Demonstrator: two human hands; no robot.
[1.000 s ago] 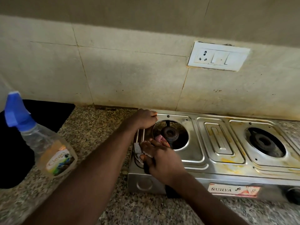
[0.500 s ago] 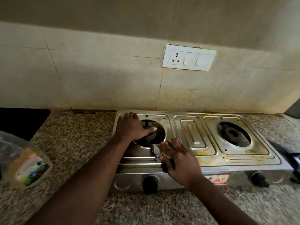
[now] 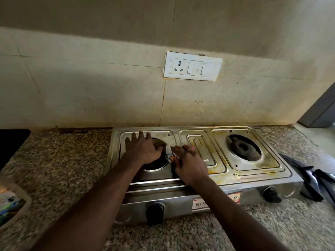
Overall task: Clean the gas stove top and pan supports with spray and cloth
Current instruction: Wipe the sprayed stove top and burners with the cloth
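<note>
Cloth [image 3: 169, 154] is sitting as a small pale wad on the stove top, at the right rim of the left burner well [image 3: 155, 164]. Right hand [image 3: 189, 165] is bearing down on it, fingers [image 3: 187, 148] bent over the wad and pinching it against the steel. Left hand [image 3: 143, 149] is lying flat over the same well, fingers straight and pointing at the wall, holding nothing (bracing the stove, I'd judge).

Risks:
- The wad is covering very little, so a pass is likely missing the yellow stains [image 3: 216, 172] along the middle panel and round the right burner [image 3: 243, 148].
- Dragged left over the rim, the wad could be dropping into the open well.
- The left knob [image 3: 155, 209] is sitting between the two forearms, so a nudge could be turning the gas on.
- A hard push with the brace lifting could be sliding the stove on the tabletop [image 3: 63, 160].

Stove [image 3: 241, 182] is lying with its long axis left to right, parallel to the wall, knobs facing the person. The cloth is too bunched to be showing any axis.

Spray bottle [image 3: 10, 203] is only partly in frame at far left, well apart from the stove. No pan supports are showing on either burner.
</note>
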